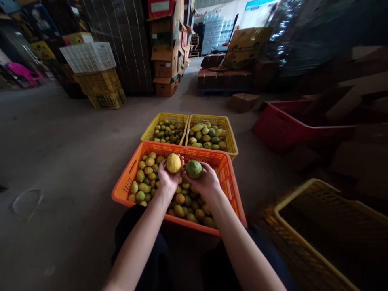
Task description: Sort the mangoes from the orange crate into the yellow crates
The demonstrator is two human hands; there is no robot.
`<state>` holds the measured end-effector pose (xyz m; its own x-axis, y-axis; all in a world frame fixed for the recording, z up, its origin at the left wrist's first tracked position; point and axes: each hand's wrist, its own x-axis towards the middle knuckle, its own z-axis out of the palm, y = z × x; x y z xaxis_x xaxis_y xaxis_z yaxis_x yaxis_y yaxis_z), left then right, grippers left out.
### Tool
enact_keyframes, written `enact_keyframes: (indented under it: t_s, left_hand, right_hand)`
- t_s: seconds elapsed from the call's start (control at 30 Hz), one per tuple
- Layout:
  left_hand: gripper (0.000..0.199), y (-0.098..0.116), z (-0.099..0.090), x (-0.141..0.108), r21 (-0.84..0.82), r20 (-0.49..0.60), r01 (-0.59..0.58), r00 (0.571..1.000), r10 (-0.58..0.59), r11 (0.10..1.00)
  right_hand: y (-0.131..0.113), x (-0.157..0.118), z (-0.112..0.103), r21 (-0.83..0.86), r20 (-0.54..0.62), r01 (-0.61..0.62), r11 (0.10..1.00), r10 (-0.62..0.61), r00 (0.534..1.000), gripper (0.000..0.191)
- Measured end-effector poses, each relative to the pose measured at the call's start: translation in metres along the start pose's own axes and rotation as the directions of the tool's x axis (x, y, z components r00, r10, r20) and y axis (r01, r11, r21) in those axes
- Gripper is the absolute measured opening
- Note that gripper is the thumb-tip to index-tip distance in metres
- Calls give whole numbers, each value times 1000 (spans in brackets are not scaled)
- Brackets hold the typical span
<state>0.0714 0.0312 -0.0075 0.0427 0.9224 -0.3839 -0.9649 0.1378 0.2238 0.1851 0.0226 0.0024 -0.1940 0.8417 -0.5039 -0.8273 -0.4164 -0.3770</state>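
My left hand holds a round yellow fruit on its palm and fingers. In my right hand rests a green fruit, just right of the yellow one. Both hands are over an orange crate that holds many yellow and green fruits. Behind it stand two yellow crates side by side, the left one with smaller fruits and the right one with larger yellow-green fruits. My forearms hide part of the orange crate's contents.
A yellow crate stands at the lower right, with a red crate beyond it. White and yellow crates are stacked at the back left. Cardboard boxes rise behind, and a pink chair is far left.
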Motion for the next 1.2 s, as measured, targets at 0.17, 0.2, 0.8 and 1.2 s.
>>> enact_keyframes:
  t_s: [0.17,0.2,0.8,1.2]
  left_hand:
    - [37,0,2,0,17,-91,37,995,-35,999]
    - [36,0,3,-1,18,-103,45,994,-42,999]
    - [25,-9,-2,-8,134,76,-1,997,-9,991]
    - [34,-17,-10,-13,269,178,-47,984,-2,962]
  right_hand:
    - [-1,3,-2,51,-26,2,999,0,1000,14]
    - [-1,4,-2,58,-30,-4,998,6,1000,15]
    - [15,1,1,-554,136,585,593,-629,766,26]
    - [23,-6,-6,-624,781,612,-485,-371,502,52]
